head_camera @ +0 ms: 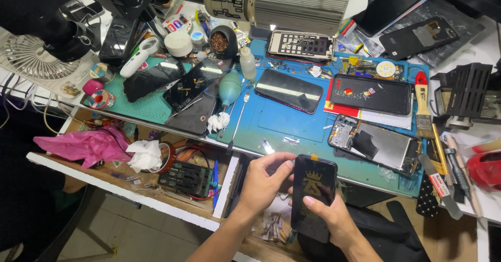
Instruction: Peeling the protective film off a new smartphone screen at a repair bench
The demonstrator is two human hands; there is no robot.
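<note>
A phone (313,194) is held between the left hand (263,181) and the right hand (331,217), in front of the near edge of the work mat (292,124). On the mat, an opened phone body (376,144) is placed behind and to the right of the hands. A second phone (289,90) is laid behind the hands, and a third phone (371,94) is laid to its right. A brush (422,105) is found at the right edge of the mat. A squeeze bottle (248,63) is stood left of the second phone. Left of the hands, in an open drawer (130,181), a crumpled tissue (145,155) is seen beside a plastic bag (86,144). A small fan (31,56) is placed at the far left.
</note>
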